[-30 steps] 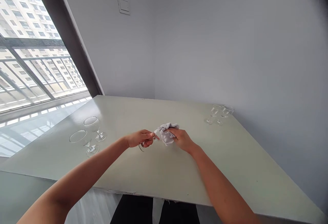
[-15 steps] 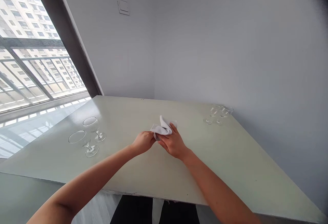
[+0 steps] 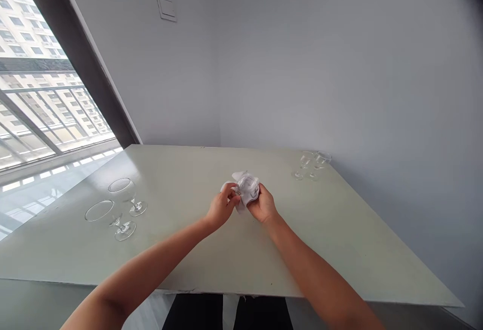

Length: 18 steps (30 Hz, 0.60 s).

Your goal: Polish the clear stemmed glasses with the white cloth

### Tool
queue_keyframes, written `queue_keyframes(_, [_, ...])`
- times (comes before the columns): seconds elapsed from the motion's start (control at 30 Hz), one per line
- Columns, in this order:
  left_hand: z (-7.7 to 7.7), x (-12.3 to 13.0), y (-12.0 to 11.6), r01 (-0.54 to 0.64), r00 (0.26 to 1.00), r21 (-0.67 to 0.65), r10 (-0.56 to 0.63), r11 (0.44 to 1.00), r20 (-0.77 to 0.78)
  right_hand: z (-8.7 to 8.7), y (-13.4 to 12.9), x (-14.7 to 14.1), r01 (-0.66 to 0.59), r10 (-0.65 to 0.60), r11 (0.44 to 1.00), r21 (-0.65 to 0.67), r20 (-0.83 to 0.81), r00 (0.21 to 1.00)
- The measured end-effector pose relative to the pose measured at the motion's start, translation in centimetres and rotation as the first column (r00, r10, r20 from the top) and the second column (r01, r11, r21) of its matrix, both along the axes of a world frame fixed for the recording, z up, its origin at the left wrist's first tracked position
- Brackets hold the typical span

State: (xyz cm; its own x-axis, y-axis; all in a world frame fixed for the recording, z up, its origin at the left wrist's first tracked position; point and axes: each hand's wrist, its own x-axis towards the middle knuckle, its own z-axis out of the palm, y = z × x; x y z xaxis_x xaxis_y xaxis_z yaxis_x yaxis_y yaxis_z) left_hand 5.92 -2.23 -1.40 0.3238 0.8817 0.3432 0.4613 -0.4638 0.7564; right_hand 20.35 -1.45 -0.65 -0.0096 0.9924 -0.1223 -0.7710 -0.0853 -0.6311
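A clear stemmed glass (image 3: 248,184) is held above the middle of the table, partly wrapped in a white cloth (image 3: 240,175). My left hand (image 3: 222,208) is closed, its thumb and fingers pinching the glass at its left side. From the right, my right hand (image 3: 263,204) cups the cloth around the glass, with the fingers partly hidden beneath it. Which end of the glass faces me I cannot tell for sure.
Two wine glasses (image 3: 124,230) stand upright at the left of the pale table (image 3: 211,269). Two more stemmed glasses (image 3: 305,160) stand close together near the far right edge. Grey walls (image 3: 294,68) rise behind, and a window (image 3: 45,93) is at the left.
My hands have turned and moved apart a little, so the glass in the cloth now shows. The view has shifted slightly, and the standing glasses appear further left.
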Motion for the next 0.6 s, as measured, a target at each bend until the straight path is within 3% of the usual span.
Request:
queue_keyframes(0.1, [-0.4,2.0,0.8,-0.097,0.985,-0.122,0.113,0.988,0.132,-0.1,-0.6,-0.8,0.056,-0.06,0.996,0.069,0.065,0.996])
queue_keyframes(0.23, [-0.9,4.1,1.6,-0.156,0.965,-0.177,0.188,0.972,0.182,-0.9,-1.3,-1.2,0.128,-0.161,0.981,0.145,0.249,0.955])
queue_keyframes(0.33, [-1.3,5.0,1.7,-0.214,0.953,-0.111,0.233,0.971,0.196,-1.5,-1.4,-1.3,0.172,-0.206,0.976,0.135,0.307,0.929])
queue_keyframes(0.43, [-1.3,5.1,1.3,-0.261,0.961,0.027,0.257,0.965,0.099,-1.8,-1.2,-1.3,0.116,-0.153,0.984,0.139,0.301,0.941])
queue_keyframes(0.53, [-0.1,4.2,1.1,-0.279,0.958,0.162,0.286,0.947,-0.022,-1.8,-1.1,-1.2,0.001,-0.04,0.99,0.138,0.278,0.96])
queue_keyframes(0.6, [1.1,3.4,1.3,-0.276,0.957,0.16,0.286,0.948,-0.044,-1.6,-1.0,-1.0,-0.038,0.006,0.992,0.124,0.247,0.969])
